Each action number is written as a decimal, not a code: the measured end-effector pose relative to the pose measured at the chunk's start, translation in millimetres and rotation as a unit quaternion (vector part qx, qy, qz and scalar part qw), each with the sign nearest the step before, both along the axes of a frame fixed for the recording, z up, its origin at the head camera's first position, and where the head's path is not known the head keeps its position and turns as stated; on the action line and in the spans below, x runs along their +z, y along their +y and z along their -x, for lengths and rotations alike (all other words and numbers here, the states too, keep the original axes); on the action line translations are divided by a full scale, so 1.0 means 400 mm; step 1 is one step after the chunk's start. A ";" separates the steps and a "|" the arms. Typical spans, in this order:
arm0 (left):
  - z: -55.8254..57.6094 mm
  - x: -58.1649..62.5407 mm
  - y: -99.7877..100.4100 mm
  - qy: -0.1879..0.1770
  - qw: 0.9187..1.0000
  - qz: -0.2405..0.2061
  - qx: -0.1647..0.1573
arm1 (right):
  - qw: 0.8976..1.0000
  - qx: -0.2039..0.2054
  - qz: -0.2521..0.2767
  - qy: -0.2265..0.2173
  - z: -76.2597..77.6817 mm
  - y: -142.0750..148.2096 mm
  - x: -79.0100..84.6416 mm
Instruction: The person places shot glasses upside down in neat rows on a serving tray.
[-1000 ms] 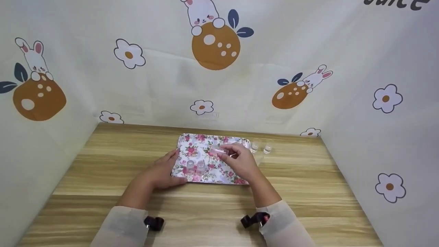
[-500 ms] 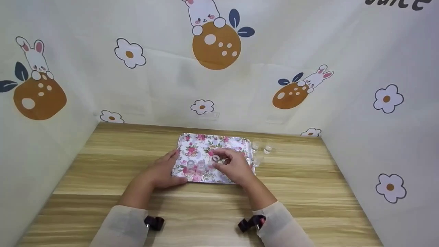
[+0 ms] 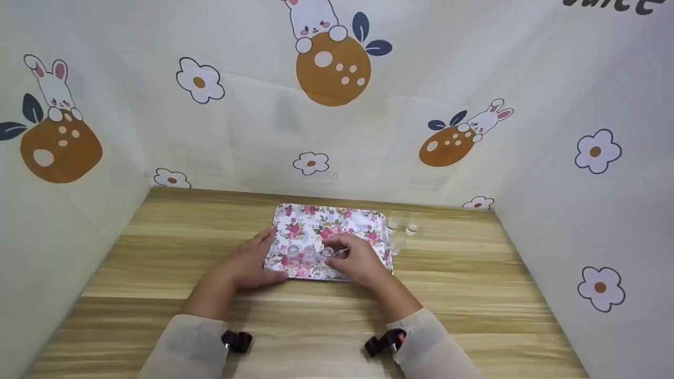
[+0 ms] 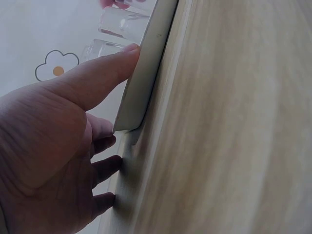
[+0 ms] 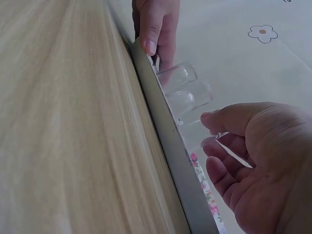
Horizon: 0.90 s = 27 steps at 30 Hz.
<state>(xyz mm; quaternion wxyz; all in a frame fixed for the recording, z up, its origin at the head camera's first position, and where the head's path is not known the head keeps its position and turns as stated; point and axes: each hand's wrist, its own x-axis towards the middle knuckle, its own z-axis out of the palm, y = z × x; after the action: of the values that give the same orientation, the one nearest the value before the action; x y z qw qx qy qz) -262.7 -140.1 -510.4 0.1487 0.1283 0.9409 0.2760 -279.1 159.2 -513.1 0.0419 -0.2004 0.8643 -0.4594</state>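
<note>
The wood-grain table (image 3: 326, 321) bears a floral tray (image 3: 305, 223), positioned just right of the left hand (image 3: 254, 266) and partly beneath the right hand (image 3: 359, 259). The left hand, loosely spread, touches the tray's near left corner; the right hand, narrowed, pinches one clear glass (image 3: 328, 253) at the tray, with two upright glasses (image 3: 309, 255) just to its left and further glasses (image 3: 412, 229) beyond it to the right

The right hand (image 3: 357, 260) covers most of the glass (image 3: 328, 252) in its grip; whether that glass touches the tray (image 3: 363, 223) is unclear. The left hand (image 3: 251, 265) hides part of the tray's near corner. Right of it, clear glasses (image 3: 412, 228) blur together. The top edge cuts off 1 rabbit (image 3: 314, 22) and some lettering (image 3: 613, 5).
</note>
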 end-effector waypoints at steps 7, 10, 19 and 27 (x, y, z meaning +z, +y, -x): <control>0.003 -0.004 -0.003 0.017 1.000 0.010 -0.009 | 1.000 0.001 -0.007 0.003 0.001 0.000 0.001; 0.004 -0.003 -0.002 0.017 1.000 0.014 -0.009 | 1.000 0.002 -0.003 0.005 0.005 0.008 0.010; 0.001 0.002 0.001 0.006 1.000 0.008 -0.002 | 0.993 -0.096 0.061 0.027 0.035 0.123 0.086; 0.001 -0.001 0.000 0.007 1.000 0.009 0.001 | 0.975 -0.205 0.080 -0.004 0.066 0.250 0.113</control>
<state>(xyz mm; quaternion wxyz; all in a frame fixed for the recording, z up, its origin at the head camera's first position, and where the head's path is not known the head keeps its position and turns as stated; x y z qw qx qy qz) -263.0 -139.9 -510.8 0.1434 0.1283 0.9443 0.2670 -305.7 259.1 -467.8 -0.0662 -0.0200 0.8471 -0.5269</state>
